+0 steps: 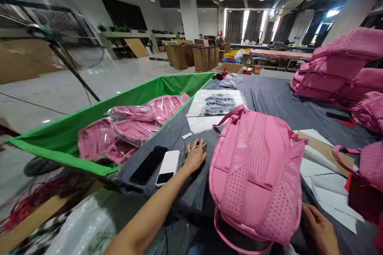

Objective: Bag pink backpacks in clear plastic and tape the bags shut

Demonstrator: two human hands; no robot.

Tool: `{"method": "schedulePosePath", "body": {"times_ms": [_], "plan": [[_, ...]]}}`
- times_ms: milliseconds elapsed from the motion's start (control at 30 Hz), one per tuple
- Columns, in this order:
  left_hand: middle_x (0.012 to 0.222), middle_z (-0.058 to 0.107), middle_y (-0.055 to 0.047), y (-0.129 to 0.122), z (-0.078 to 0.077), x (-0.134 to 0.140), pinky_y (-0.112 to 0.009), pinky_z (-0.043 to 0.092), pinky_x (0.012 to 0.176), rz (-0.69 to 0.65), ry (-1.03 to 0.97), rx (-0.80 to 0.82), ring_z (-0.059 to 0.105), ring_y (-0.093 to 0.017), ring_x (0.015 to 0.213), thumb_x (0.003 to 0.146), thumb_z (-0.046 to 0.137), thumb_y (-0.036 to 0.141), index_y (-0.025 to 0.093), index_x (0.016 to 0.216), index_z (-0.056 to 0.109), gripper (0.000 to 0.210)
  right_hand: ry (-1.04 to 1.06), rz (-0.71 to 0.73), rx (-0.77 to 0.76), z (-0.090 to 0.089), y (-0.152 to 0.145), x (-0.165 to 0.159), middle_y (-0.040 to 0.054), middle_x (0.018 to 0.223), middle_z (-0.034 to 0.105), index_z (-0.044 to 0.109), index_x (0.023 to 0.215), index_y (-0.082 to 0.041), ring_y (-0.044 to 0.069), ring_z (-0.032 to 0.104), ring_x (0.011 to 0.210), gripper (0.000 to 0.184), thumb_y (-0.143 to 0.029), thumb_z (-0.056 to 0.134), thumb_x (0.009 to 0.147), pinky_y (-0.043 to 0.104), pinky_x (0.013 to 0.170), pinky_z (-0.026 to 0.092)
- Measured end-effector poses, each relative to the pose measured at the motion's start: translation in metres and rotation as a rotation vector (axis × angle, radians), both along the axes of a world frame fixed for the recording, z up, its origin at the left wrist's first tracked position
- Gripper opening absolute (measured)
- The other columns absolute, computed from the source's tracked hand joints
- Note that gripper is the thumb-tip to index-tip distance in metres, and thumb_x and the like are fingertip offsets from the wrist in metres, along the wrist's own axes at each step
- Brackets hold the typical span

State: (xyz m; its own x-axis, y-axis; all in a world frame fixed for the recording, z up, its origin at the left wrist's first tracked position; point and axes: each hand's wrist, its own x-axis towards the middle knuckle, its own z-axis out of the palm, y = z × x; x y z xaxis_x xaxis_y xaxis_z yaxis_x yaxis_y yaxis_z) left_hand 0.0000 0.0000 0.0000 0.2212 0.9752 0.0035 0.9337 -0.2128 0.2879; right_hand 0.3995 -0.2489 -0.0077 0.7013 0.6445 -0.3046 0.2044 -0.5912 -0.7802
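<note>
A pink backpack lay back-panel up on the grey worktop at the centre of the frame, unbagged, between the person's two hands. The left hand, stretched out at lower centre, rested flat on the cloth with its fingers spread wide over a small dark object that could not be made out, just left of the backpack and apart from it. The right hand, at the lower right edge, lay beside the pack's bottom corner; whether its fingers gripped anything could not be told. To the left, a green bin already held several backpacks sealed in clear plastic, while a stack of printed plastic bags waited above the pack and more unwrapped pink backpacks were piled at upper right, suggesting the bagging was only partly done. Two phones sat near the left hand.
</note>
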Motion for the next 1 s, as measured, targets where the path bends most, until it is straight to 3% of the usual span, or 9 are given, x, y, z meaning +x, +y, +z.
{"method": "schedulePosePath", "body": {"times_ms": [100,233,300,400,533,633,767,867,1000], "plan": [[0.150,0.050,-0.014,0.001,-0.001,0.001,-0.061,0.011,0.122,-0.011,-0.007,0.000,0.024,-0.030,0.153,0.094,0.047,0.016,0.002,0.154,0.035,0.062,-0.002,0.007,0.010,0.000,-0.003,-0.004,0.0084,0.091,0.072,0.078,0.079,-0.016,0.033,0.066,0.090,0.067,-0.071,0.060,0.046,0.031,0.074,0.049],[0.155,0.044,-0.016,-0.004,0.005,-0.004,-0.058,0.013,0.123,0.016,-0.058,0.050,0.025,-0.029,0.153,0.095,0.042,0.018,0.004,0.154,0.037,0.060,0.114,-0.104,0.074,0.004,-0.013,-0.007,0.0072,0.073,0.064,0.074,0.096,-0.010,0.022,0.054,0.061,0.079,-0.071,0.064,0.047,0.029,0.052,0.042],[0.152,0.047,-0.016,-0.015,0.008,-0.004,-0.056,0.016,0.123,0.038,-0.212,0.120,0.031,-0.029,0.151,0.096,0.040,0.023,0.006,0.150,0.042,0.057,0.079,-0.198,0.104,0.012,-0.017,-0.007,0.0044,0.065,0.057,0.071,0.107,-0.009,0.021,0.047,0.053,0.085,-0.074,0.061,0.053,0.029,0.046,0.035],[0.143,0.056,-0.015,-0.040,0.010,0.009,-0.050,0.028,0.121,-0.013,-0.617,0.134,0.044,-0.027,0.141,0.097,0.042,0.045,0.012,0.144,0.050,0.058,-0.285,-0.192,0.293,0.035,-0.011,-0.011,0.0087,0.075,0.061,0.070,0.110,-0.010,0.026,0.056,0.063,0.072,-0.071,0.056,0.074,0.035,0.057,0.044],[0.163,0.031,-0.012,-0.073,0.013,0.042,-0.042,0.019,0.127,-0.046,-1.061,-0.167,0.025,-0.025,0.153,0.085,0.051,0.064,0.016,0.149,0.046,0.080,-0.771,0.355,0.782,0.066,0.024,-0.035,0.0152,0.115,0.063,0.065,0.119,-0.013,0.032,0.060,0.107,0.040,-0.047,0.058,0.099,0.044,0.096,0.045],[0.169,0.012,-0.007,-0.092,0.017,0.054,-0.038,0.013,0.128,0.009,-1.267,-0.359,0.012,-0.023,0.157,0.077,0.061,0.060,0.017,0.158,0.031,0.097,-0.750,0.777,0.835,0.072,0.046,-0.053,0.0116,0.138,0.056,0.059,0.133,-0.021,0.029,0.050,0.130,0.030,-0.035,0.049,0.108,0.045,0.107,0.040],[0.168,0.016,-0.009,-0.125,0.010,0.041,-0.037,0.011,0.129,-0.005,-1.201,-0.274,0.013,-0.021,0.157,0.080,0.061,0.058,0.014,0.159,0.029,0.096,-0.688,0.875,0.773,0.066,0.034,-0.058,0.0064,0.140,0.056,0.055,0.137,-0.025,0.025,0.047,0.135,0.030,-0.035,0.046,0.110,0.043,0.110,0.039],[0.157,0.038,-0.009,-0.142,0.007,0.020,-0.045,0.023,0.124,-0.043,-0.972,-0.097,0.033,-0.024,0.148,0.092,0.052,0.057,0.021,0.154,0.041,0.072,-0.728,0.898,0.759,0.064,0.010,-0.057,0.0043,0.140,0.057,0.055,0.136,-0.026,0.022,0.048,0.135,0.030,-0.037,0.047,0.110,0.038,0.109,0.041],[0.133,0.059,-0.009,-0.111,0.040,0.022,-0.051,0.031,0.113,-0.088,-0.621,0.311,0.047,-0.028,0.130,0.099,0.046,0.050,0.023,0.134,0.058,0.046,-0.757,0.912,0.743,0.065,0.000,-0.062,0.0010,0.135,0.060,0.057,0.131,-0.028,0.020,0.053,0.130,0.026,-0.040,0.047,0.110,0.034,0.102,0.047]]}}
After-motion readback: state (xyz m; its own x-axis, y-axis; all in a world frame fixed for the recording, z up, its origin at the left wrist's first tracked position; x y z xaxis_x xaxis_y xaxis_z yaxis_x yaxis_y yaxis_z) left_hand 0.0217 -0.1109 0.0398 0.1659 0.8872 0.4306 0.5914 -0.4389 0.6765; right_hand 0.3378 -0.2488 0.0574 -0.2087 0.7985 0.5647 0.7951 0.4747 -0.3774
